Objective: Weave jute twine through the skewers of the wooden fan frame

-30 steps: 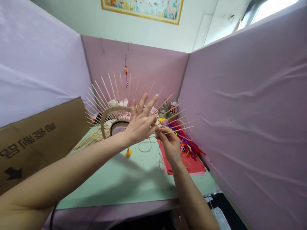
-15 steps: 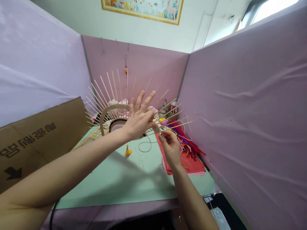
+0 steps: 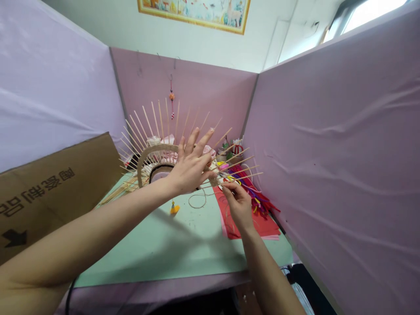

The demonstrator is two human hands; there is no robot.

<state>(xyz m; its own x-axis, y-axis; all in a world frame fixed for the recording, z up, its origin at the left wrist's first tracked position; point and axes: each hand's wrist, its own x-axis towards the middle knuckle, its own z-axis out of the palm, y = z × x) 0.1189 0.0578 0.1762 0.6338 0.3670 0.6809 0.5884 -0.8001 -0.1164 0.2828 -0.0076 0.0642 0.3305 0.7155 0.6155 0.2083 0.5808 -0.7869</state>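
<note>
A half-ring of thin wooden sticks (image 3: 156, 120) fans upward and outward from a curved, woven tan band (image 3: 141, 164). My left hand (image 3: 193, 164) lies across the front of this fan with its fingers spread, its thumb by the right end of the band. My right hand (image 3: 239, 202) is closed in a pinch on thin twine at the band's lower right end, close to the lowest sticks. A loop of the twine (image 3: 197, 207) hangs below my left hand. Part of the band is hidden behind my left hand.
A cardboard sheet (image 3: 59, 197) leans at the left. Loose sticks (image 3: 120, 191) lie beside it on the green table (image 3: 157, 258). At right are red sheets (image 3: 262, 226) and colourful pipe cleaners (image 3: 257, 192). A yellow tassel (image 3: 174, 209) hangs below the fan. Pink partitions (image 3: 328, 153) enclose the table.
My right hand has moved slightly right and down, away from my left thumb. The stick fan has tilted a little; its upper tips sit lower and further right. My left hand stays nearly in place.
</note>
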